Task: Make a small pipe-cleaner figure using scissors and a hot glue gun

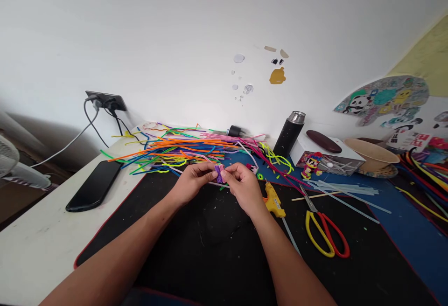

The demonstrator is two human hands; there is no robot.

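Note:
Between my two hands is a small purple and pink pipe-cleaner piece point(219, 173), held over the back part of the black mat point(203, 240). My left hand point(194, 180) pinches its left side with thumb and fingertips. On its right side the thumb and fingers of my right hand point(244, 185) are closed. The fingertips cover part of the piece, so its full shape is hidden. Just behind the hands lies a loose heap of coloured pipe cleaners point(182, 147). A yellow hot glue gun point(275, 201) rests to the right of my right hand.
Scissors with yellow and red handles point(327, 233) lie on the mat at right, near clear glue sticks point(350, 189). A small figure point(311, 165), a black flask point(289, 133) and a white box point(329, 156) stand behind. A phone point(94, 187) lies at left.

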